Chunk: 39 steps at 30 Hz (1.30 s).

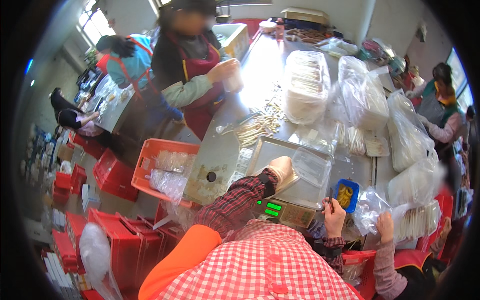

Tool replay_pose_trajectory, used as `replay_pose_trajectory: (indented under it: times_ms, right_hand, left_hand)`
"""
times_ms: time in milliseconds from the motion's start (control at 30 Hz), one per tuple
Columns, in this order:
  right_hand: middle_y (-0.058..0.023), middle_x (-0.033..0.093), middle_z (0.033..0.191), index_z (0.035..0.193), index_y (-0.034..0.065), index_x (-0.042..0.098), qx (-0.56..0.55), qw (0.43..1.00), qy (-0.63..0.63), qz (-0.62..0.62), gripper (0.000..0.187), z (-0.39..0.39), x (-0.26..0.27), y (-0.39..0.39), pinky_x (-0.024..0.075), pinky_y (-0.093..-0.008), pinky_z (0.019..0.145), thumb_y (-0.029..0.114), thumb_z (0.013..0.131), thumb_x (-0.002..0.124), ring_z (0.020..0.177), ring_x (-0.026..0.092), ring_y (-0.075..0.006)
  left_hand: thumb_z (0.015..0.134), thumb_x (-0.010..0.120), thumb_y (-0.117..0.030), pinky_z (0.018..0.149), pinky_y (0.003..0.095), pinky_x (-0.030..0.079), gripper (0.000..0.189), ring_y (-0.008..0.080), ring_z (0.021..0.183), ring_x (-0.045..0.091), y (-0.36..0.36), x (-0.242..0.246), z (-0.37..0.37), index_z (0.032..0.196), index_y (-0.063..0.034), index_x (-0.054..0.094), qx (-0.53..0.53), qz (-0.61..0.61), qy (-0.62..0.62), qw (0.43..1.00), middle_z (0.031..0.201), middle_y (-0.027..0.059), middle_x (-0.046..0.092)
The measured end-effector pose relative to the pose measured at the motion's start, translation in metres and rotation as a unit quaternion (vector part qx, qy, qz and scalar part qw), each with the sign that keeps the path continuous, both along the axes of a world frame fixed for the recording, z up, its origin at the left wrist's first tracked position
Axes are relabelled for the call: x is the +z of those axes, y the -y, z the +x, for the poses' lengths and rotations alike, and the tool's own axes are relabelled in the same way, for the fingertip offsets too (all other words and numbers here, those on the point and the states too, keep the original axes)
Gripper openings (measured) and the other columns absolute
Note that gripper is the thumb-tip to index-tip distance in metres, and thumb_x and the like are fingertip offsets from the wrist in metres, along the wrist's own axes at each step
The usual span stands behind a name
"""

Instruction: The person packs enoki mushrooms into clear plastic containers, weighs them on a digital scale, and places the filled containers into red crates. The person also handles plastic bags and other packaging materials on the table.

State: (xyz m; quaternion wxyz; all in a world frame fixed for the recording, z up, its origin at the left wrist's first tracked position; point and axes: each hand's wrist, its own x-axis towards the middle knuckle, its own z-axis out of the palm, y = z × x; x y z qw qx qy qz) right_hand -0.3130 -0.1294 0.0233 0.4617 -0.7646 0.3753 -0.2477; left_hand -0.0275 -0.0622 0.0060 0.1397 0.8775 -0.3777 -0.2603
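My left hand (281, 169) reaches over a metal tray (258, 155) and is closed around a bundle of thin pale stalks (288, 183). A clear plastic container (311, 167) lies on the tray beside that hand. The tray sits on a digital scale (296, 214) with lit green displays. My right hand (335, 217) holds a slim dark tool (330, 195), perhaps a small knife, at the tray's front right corner. Just right of it is a blue basket (356, 198) of yellow rubber bands (344, 195).
Loose cut stalks (257, 129) lie beyond the tray. Bagged stacks of packed stalks (305, 86) stand farther back. An orange crate (140, 176) holds wrapped packs at left. A co-worker's hand (385, 227) touches a plastic bag (371, 210) at right. Another person (195, 63) stands across the table.
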Motion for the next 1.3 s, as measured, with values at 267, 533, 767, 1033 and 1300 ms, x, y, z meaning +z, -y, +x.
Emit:
replay_pose_trajectory:
  times_ms: [267, 533, 767, 1033, 1300]
  right_hand:
    - [-0.0031, 0.065, 0.072, 0.103, -0.0018, 0.067, 0.004, 1.0, 0.023, -0.001, 0.014, 0.003, 0.0, -0.001, 0.0483, -0.0244, 0.055, 0.008, 0.094, 0.062, 0.058, 0.061, -0.0086]
    - [-0.0033, 0.067, 0.083, 0.104, 0.0029, 0.065, -0.108, 0.992, 0.031, 0.062, 0.013, -0.031, -0.003, 0.065, 0.0384, -0.0224, 0.04, 0.011, 0.1, 0.056, 0.059, 0.06, -0.0064]
    - [-0.0022, 0.067, 0.081, 0.105, 0.0024, 0.065, -0.045, 0.995, 0.067, 0.066, 0.012, -0.043, -0.014, 0.096, 0.0444, -0.0198, 0.05, 0.009, 0.098, 0.058, 0.059, 0.056, -0.0045]
    - [-0.0058, 0.072, 0.085, 0.106, -0.0023, 0.068, 0.146, 0.979, -0.057, 0.128, 0.02, 0.026, 0.009, 0.031, 0.0522, -0.0245, 0.059, 0.011, 0.092, 0.063, 0.074, 0.067, -0.0107]
    - [-0.0159, 0.067, 0.09, 0.107, 0.0062, 0.067, 0.206, 0.956, 0.016, -0.209, 0.017, 0.115, 0.026, 0.01, 0.0519, -0.0391, 0.066, 0.015, 0.092, 0.064, 0.078, 0.067, -0.0319]
  left_hand:
    - [0.079, 0.071, -0.026, 0.084, 0.0416, 0.055, 0.025, 0.0349, 0.096, 0.07, 0.008, -0.03, 0.001, 0.098, -0.0104, 0.076, 0.011, 0.011, -0.005, 1.0, 0.101, 0.017, 0.072]
    - [0.078, 0.075, -0.031, 0.084, 0.0402, 0.054, 0.027, 0.033, 0.094, 0.07, -0.009, -0.005, 0.009, 0.097, -0.012, 0.076, -0.016, 0.004, -0.015, 1.0, 0.095, 0.0157, 0.073]
    - [0.084, 0.066, -0.027, 0.083, 0.0435, 0.054, 0.02, 0.0357, 0.093, 0.069, -0.026, 0.008, 0.011, 0.094, -0.0111, 0.074, 0.028, -0.061, -0.003, 0.998, 0.097, 0.0186, 0.07]
    - [0.087, 0.069, -0.019, 0.075, 0.0364, 0.052, 0.014, 0.0251, 0.079, 0.065, -0.042, -0.014, 0.033, 0.088, -0.0053, 0.066, 0.064, -0.246, -0.069, 0.965, 0.083, 0.0126, 0.067]
    - [0.093, 0.071, -0.024, 0.069, 0.0262, 0.047, 0.024, 0.01, 0.076, 0.059, -0.059, -0.004, 0.044, 0.099, -0.0001, 0.072, 0.173, -0.274, -0.272, 0.906, 0.084, 0.0024, 0.072]
